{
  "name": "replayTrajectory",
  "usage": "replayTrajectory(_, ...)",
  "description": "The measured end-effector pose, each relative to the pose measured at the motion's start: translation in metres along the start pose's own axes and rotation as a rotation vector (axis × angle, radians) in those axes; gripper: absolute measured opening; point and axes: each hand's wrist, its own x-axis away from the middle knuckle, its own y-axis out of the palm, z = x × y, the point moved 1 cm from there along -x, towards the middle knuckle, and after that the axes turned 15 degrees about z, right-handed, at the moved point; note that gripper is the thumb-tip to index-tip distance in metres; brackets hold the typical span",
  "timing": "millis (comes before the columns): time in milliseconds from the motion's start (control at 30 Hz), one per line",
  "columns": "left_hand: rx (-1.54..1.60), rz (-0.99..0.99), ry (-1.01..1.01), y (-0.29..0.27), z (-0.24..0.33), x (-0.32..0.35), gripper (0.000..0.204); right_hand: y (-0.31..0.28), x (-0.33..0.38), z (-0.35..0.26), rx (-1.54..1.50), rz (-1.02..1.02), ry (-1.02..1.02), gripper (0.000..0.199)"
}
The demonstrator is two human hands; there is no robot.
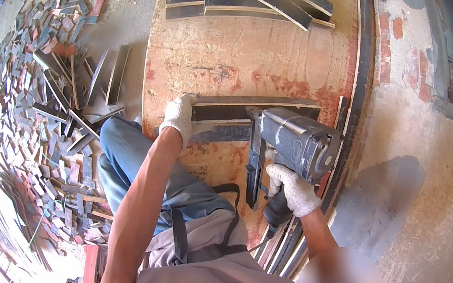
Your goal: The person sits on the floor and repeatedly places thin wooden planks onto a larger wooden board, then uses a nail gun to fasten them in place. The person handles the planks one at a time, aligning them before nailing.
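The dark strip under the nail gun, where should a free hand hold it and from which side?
Hold the dark strip at its left end, coming from the left, where the left hand presses it now. It lies long and flat on the plywood board, and the nail gun in the right hand covers its right part.

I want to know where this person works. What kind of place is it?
Probably a rough woodworking yard or building site. A gloved right hand holds a nail gun over a plywood sheet, and wood scraps cover the ground.
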Motion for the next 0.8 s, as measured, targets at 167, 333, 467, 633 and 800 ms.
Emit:
replayTrajectory(167, 0.015, -0.062, 0.025, -0.003, -0.001, 0.000, 0.033, 0.010, 0.015, -0.010, -0.060, 0.041, -0.003, 0.017)
replayTrajectory(333, 0.045, -0.078, 0.044, 0.000, -0.008, 0.002, 0.035, 0.023, 0.007, 0.003, 0.053, -0.052, -0.050, 0.020)
replayTrajectory(467, 0.065, -0.107, 0.025, -0.003, -0.007, -0.004, 0.036, 0.029, -0.005, 0.016, 0.044, -0.113, -0.073, 0.015)
replayTrajectory(633, 0.043, -0.114, 0.031, -0.001, -0.005, 0.005, 0.035, 0.028, 0.006, 0.010, 0.109, -0.089, -0.154, 0.016)
replayTrajectory(800, 0.007, -0.135, 0.069, -0.001, -0.010, -0.007, 0.033, 0.041, 0.000, 0.020, 0.237, -0.168, -0.183, 0.029)
